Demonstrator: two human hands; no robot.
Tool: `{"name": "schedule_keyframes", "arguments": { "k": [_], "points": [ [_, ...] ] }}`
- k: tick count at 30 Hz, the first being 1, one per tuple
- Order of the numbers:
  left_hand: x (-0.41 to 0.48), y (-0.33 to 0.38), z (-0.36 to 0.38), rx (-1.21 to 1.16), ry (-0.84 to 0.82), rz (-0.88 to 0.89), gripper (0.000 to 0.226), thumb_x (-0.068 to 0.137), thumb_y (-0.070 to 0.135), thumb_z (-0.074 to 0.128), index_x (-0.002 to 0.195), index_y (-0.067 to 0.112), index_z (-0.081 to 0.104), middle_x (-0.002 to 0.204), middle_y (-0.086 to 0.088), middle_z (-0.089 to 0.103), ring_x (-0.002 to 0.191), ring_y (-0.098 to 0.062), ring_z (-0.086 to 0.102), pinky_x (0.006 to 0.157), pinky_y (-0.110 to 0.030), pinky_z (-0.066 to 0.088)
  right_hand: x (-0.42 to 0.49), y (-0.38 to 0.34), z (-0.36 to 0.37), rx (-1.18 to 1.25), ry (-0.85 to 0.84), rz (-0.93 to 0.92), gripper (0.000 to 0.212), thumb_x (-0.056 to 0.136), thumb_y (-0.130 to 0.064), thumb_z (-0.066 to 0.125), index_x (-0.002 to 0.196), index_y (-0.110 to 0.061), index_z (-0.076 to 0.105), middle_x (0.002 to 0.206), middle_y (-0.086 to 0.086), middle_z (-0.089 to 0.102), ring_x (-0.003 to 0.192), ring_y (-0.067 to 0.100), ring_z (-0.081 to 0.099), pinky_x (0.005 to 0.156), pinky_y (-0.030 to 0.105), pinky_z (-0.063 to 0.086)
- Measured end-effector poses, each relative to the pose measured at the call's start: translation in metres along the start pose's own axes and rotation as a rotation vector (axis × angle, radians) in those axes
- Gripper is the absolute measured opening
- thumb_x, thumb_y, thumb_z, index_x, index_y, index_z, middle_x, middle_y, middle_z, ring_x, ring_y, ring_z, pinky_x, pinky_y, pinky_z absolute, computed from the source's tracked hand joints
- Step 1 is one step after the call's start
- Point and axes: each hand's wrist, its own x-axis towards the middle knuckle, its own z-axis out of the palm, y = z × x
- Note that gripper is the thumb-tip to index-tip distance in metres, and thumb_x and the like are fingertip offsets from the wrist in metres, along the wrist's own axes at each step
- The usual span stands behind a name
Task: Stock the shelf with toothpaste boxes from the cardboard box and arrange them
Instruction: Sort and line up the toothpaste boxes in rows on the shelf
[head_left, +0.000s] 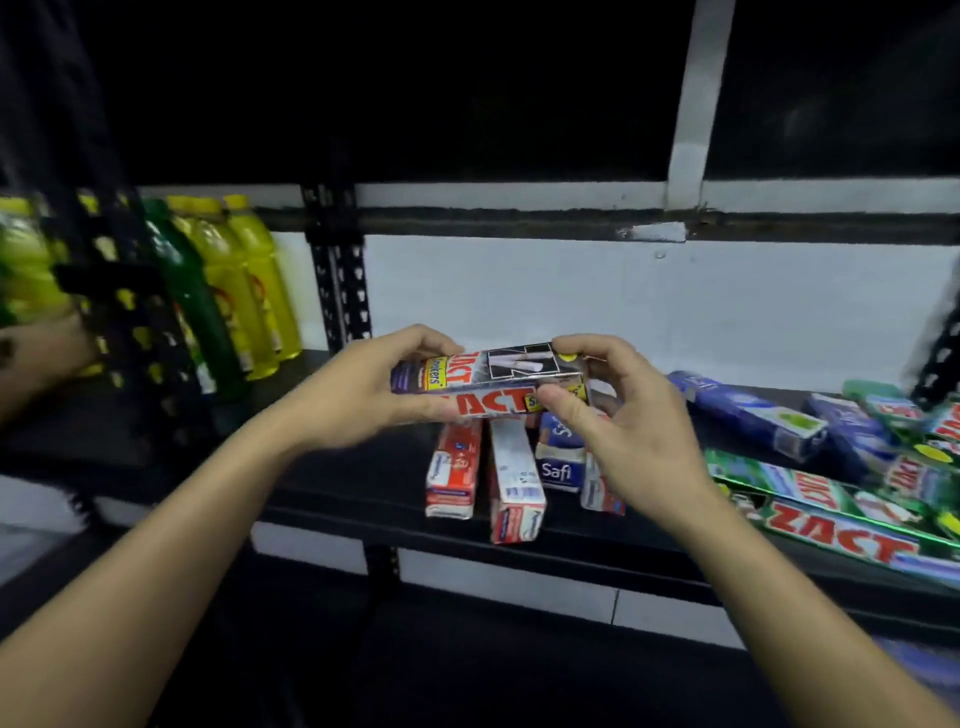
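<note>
Both hands hold a red, black and silver Zact toothpaste box (488, 384) level above the dark shelf (322, 488). My left hand (363, 387) grips its left end, fingers over the top and thumb underneath. My right hand (608, 415) pinches its right end. Below the held box, several red-and-white boxes (454, 470) and a blue Safi box (560, 462) lie with their ends toward me. The cardboard box is out of view.
Blue boxes (748, 413) and green Zact boxes (841, 525) lie in a loose pile at the shelf's right. Yellow and green bottles (228, 291) stand on the left, behind a black perforated upright (340, 270). A white wall backs the shelf.
</note>
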Motion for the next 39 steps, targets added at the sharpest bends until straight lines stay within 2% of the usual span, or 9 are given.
{"name": "schedule_keyframes", "arguments": {
  "k": [5, 9, 13, 19, 23, 28, 33, 36, 39],
  "points": [
    [-0.041, -0.043, -0.028, 0.144, 0.089, -0.116, 0.055, 0.073, 0.044, 0.076, 0.123, 0.032, 0.058, 0.116, 0.019, 0.063, 0.1, 0.007, 0.061, 0.083, -0.011, 0.047, 0.004, -0.002, 0.052, -0.182, -0.204, 0.008, 0.054, 0.088, -0.043, 0.068, 0.136, -0.036, 0.046, 0.132, -0.019, 0.057, 0.123, 0.0, 0.052, 0.106, 0.035, 0.045],
    [-0.06, -0.084, -0.037, 0.294, 0.185, -0.237, 0.053, 0.078, 0.042, 0.076, 0.126, 0.027, 0.059, 0.119, 0.011, 0.064, 0.103, -0.006, 0.061, 0.09, -0.027, 0.049, -0.003, -0.003, 0.08, -0.526, -0.478, -0.034, 0.079, 0.088, -0.065, 0.05, 0.153, -0.038, 0.012, 0.158, -0.007, 0.03, 0.145, 0.017, 0.027, 0.117, 0.042, 0.029],
    [-0.067, -0.108, -0.028, 0.402, 0.063, -0.353, 0.056, 0.08, 0.046, 0.074, 0.13, 0.027, 0.056, 0.123, 0.007, 0.06, 0.108, -0.012, 0.055, 0.094, -0.034, 0.047, -0.011, -0.001, 0.093, -0.969, -0.666, -0.083, 0.068, 0.091, -0.075, 0.024, 0.151, -0.044, 0.016, 0.162, 0.005, 0.019, 0.15, 0.03, 0.01, 0.12, 0.053, 0.015],
    [-0.058, -0.114, -0.011, 0.383, 0.071, -0.3, 0.056, 0.085, 0.037, 0.073, 0.136, 0.024, 0.054, 0.129, 0.003, 0.055, 0.112, -0.013, 0.052, 0.089, -0.023, 0.039, -0.008, 0.004, 0.092, -0.973, -0.649, -0.029, 0.062, 0.095, -0.066, 0.031, 0.149, -0.039, 0.025, 0.161, 0.008, 0.021, 0.15, 0.027, 0.012, 0.12, 0.052, 0.015],
    [-0.052, -0.117, -0.004, 0.509, 0.087, -0.334, 0.059, 0.088, 0.047, 0.066, 0.143, 0.037, 0.046, 0.149, 0.003, 0.036, 0.134, -0.023, 0.033, 0.109, -0.046, 0.035, -0.007, 0.006, 0.091, -0.968, -0.643, -0.01, 0.062, 0.095, -0.063, 0.035, 0.15, -0.036, 0.026, 0.16, 0.008, 0.023, 0.15, 0.025, 0.013, 0.12, 0.05, 0.018],
    [-0.047, -0.116, 0.005, 0.567, 0.172, -0.414, 0.055, 0.089, 0.05, 0.063, 0.141, 0.044, 0.046, 0.147, 0.004, 0.031, 0.132, -0.025, 0.026, 0.104, -0.052, 0.032, -0.005, 0.003, 0.086, -0.942, -0.651, 0.026, 0.063, 0.095, -0.062, 0.039, 0.151, -0.036, 0.027, 0.161, 0.008, 0.022, 0.15, 0.023, 0.013, 0.12, 0.049, 0.018],
    [-0.041, -0.129, 0.011, 0.314, 0.324, -0.451, 0.056, 0.085, 0.034, 0.073, 0.137, 0.034, 0.052, 0.149, 0.001, 0.031, 0.139, -0.027, 0.026, 0.113, -0.051, 0.028, -0.001, -0.007, 0.083, -0.911, -0.694, 0.092, 0.067, 0.092, -0.064, 0.043, 0.151, -0.037, 0.028, 0.162, 0.003, 0.02, 0.15, 0.02, 0.014, 0.119, 0.048, 0.024],
    [-0.035, -0.135, 0.01, 0.126, 0.364, -0.481, 0.063, 0.08, 0.027, 0.078, 0.137, 0.03, 0.051, 0.151, 0.001, 0.03, 0.14, -0.023, 0.025, 0.115, -0.039, 0.023, 0.012, -0.015, 0.085, -0.856, -0.719, 0.161, 0.072, 0.086, -0.074, 0.042, 0.147, -0.037, 0.038, 0.161, 0.003, 0.022, 0.149, 0.022, 0.019, 0.118, 0.045, 0.027],
    [-0.027, -0.14, 0.008, -0.032, 0.424, -0.487, 0.063, 0.072, 0.028, 0.074, 0.131, 0.033, 0.055, 0.146, 0.006, 0.036, 0.132, -0.021, 0.04, 0.114, -0.04, 0.032, 0.028, -0.019, 0.096, -0.842, -0.654, 0.169, 0.07, 0.085, -0.073, 0.044, 0.141, -0.031, 0.049, 0.158, 0.006, 0.029, 0.144, 0.027, 0.028, 0.115, 0.041, 0.031]
  ]
}}
